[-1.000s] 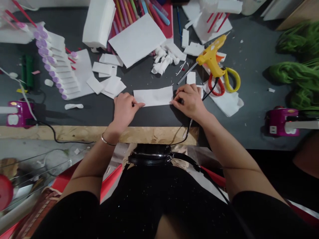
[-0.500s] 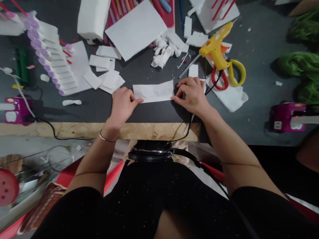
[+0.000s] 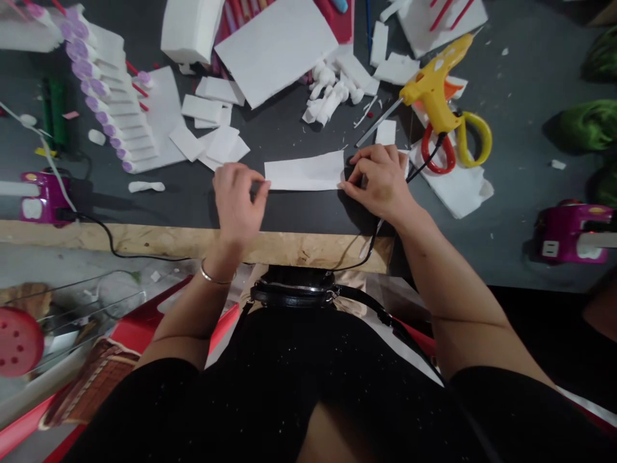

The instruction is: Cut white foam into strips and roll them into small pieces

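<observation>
A white strip of thin paper or tissue (image 3: 306, 172) lies near the front edge of the dark table, between my hands. My left hand (image 3: 240, 196) pinches its lower left corner between thumb and forefinger. At the lower right corner, my right hand (image 3: 378, 179) closes thumb and forefinger on the strip, the other fingers curled. Just beyond my right hand are a yellow glue gun (image 3: 434, 87) and scissors with one red and one yellow handle loop (image 3: 475, 138). Several small white rectangles (image 3: 224, 145) lie beyond my left hand.
White rolls with purple ends (image 3: 103, 119) stand in a row at left. A white sheet (image 3: 277, 51) and small white twisted pieces (image 3: 330, 96) lie at the back. Purple power sockets (image 3: 38, 199) sit at both sides, and a black cord (image 3: 371, 241) hangs over the wooden edge (image 3: 313, 249).
The strip's lower edge, folded up slightly before, now looks flat and the strip smoother. My left hand has lifted and turned a little at its corner. The whole view has shifted slightly.
</observation>
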{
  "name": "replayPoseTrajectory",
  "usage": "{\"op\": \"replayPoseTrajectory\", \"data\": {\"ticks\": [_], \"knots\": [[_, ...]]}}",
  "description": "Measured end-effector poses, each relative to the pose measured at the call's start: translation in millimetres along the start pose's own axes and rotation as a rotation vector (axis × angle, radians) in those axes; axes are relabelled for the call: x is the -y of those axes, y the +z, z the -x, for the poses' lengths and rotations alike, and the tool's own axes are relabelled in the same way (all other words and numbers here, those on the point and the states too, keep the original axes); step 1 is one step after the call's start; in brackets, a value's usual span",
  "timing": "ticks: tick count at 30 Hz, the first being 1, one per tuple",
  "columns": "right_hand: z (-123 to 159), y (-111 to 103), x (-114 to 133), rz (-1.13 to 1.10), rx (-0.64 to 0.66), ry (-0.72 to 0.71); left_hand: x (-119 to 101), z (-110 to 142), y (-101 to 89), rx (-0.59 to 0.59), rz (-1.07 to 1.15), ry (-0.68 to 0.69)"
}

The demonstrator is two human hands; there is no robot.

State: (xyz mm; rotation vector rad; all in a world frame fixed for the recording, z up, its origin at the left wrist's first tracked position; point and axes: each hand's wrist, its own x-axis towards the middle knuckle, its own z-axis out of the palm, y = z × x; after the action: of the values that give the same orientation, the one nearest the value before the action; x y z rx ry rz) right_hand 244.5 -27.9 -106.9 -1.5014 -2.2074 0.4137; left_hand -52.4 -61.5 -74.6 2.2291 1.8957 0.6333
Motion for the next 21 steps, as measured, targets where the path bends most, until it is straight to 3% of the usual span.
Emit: {"op": "replayPoseTrajectory", "data": {"ticks": [4, 6, 14, 17, 21], "knots": [[0.4, 0.7, -0.8, -0.011, -0.009, -0.005, -30.5, 17.8, 8.3, 0.217, 0.087, 0.357], [0.6, 1.2, -1.3, -0.012, -0.008, -0.003, -37.6, 21.6, 17.4, 0.286, 0.077, 0.438], [-1.6, -7.9, 7.4, 0.011, 0.007, 0.003, -29.7, 29.4, 35.9, 0.297, -0.008, 0.401], [-2.9, -12.0, 18.7, -0.037, 0.034, -0.122, -29.1, 31.7, 36.3, 0.281, 0.010, 0.395], [-1.2, -10.1, 30.0, -0.015, 0.183, -0.284, -29.0, 32.4, 36.6, 0.278, 0.023, 0.394]]}}
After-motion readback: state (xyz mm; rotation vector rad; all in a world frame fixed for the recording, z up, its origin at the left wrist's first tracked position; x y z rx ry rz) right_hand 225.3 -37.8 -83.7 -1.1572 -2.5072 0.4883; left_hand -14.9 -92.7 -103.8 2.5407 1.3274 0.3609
